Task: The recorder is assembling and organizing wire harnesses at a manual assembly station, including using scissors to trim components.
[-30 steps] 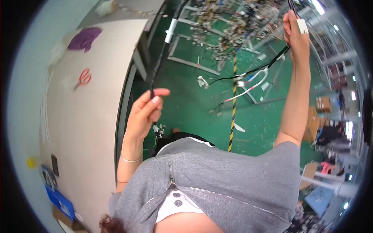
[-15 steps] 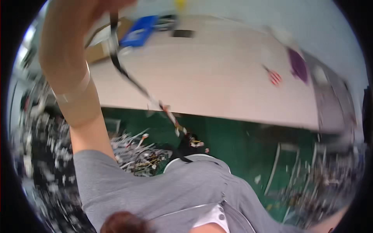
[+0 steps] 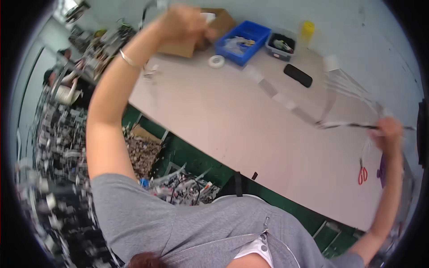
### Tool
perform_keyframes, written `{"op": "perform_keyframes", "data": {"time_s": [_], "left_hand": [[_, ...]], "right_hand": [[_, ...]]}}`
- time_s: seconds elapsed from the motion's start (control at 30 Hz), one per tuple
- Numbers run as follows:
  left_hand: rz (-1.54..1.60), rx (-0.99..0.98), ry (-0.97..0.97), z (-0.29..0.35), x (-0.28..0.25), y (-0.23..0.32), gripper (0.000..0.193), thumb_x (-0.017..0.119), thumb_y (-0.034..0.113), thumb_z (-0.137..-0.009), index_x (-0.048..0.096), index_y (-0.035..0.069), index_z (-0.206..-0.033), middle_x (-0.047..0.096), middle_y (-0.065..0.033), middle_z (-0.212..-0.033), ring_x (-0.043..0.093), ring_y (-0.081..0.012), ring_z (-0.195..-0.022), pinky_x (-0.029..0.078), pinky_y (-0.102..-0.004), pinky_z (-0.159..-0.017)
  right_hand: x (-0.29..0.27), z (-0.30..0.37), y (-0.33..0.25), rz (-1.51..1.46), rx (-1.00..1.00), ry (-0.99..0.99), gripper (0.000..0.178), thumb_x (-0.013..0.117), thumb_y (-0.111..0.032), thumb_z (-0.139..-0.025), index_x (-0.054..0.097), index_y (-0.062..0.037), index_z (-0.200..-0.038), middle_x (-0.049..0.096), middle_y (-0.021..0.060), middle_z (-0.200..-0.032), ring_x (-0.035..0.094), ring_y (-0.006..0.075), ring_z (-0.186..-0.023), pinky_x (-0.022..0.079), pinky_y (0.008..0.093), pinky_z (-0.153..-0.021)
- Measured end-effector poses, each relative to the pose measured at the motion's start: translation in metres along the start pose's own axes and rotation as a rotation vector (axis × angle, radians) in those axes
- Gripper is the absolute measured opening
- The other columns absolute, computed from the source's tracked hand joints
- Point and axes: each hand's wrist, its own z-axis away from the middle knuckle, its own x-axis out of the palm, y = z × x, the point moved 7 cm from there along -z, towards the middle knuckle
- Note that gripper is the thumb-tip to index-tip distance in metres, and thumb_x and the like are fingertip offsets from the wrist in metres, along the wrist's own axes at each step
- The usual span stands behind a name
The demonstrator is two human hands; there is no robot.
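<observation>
My left hand [image 3: 183, 24] is raised high over the far left of the table, its fingers curled and blurred by motion. A dark cable end with a pale connector juts out beside it. At the far right my right hand [image 3: 388, 134] is closed around a black-and-white wire harness [image 3: 344, 125]. A smeared, see-through band of the harness slants up and left over the table toward my left hand. Below my right hand lie red-handled scissors [image 3: 362, 173] and a purple item [image 3: 381, 173], partly hidden by my forearm.
A pale table [image 3: 232, 116] spans the front. Along its back stand a cardboard box [image 3: 178, 49], a blue bin [image 3: 232, 56], a grey tub [image 3: 279, 54] and a yellow container [image 3: 307, 30]. A tape roll [image 3: 216, 61] and black phone [image 3: 298, 75] lie nearer. Cable piles [image 3: 183, 190] cover the floor.
My view has swung left, and my right hand has come into it holding the harness. The harness hung down from my left hand before; now it stretches across the table.
</observation>
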Motion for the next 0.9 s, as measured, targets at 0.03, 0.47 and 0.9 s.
{"op": "perform_keyframes", "data": {"time_s": [0.03,0.47,0.9], "left_hand": [[0.035,-0.086,0.105,-0.007,0.040,0.027,0.028,0.067,0.037,-0.087,0.060,0.013,-0.075,0.058,-0.0060,-0.077,0.060,-0.0231,-0.070,0.049,-0.0328,-0.061],[0.425,-0.708,0.096,-0.017,0.344,0.202,0.051,0.055,0.008,-0.093,0.048,-0.001,-0.143,0.047,-0.0190,-0.149,0.039,-0.0334,-0.141,0.027,-0.0453,-0.119],[0.947,-0.668,-0.173,-0.422,0.231,0.405,0.037,0.072,0.016,-0.084,0.063,0.010,-0.120,0.060,-0.0123,-0.129,0.059,-0.0317,-0.116,0.050,-0.0406,-0.096]], "right_hand": [[0.028,-0.007,-0.039,-0.104,0.032,0.000,0.029,0.087,-0.023,-0.066,0.065,-0.0117,-0.080,0.063,0.0069,-0.076,0.063,0.0287,-0.073,0.046,0.0424,-0.063],[0.262,-0.004,-0.206,-0.591,0.637,0.217,0.040,0.074,-0.021,-0.079,0.065,-0.0132,-0.118,0.062,0.0102,-0.130,0.056,0.0317,-0.123,0.046,0.0454,-0.102],[0.215,0.381,0.064,-0.231,1.322,-0.090,0.036,0.060,-0.013,-0.092,0.060,-0.0055,-0.127,0.059,0.0182,-0.133,0.059,0.0367,-0.116,0.048,0.0436,-0.097]]}}
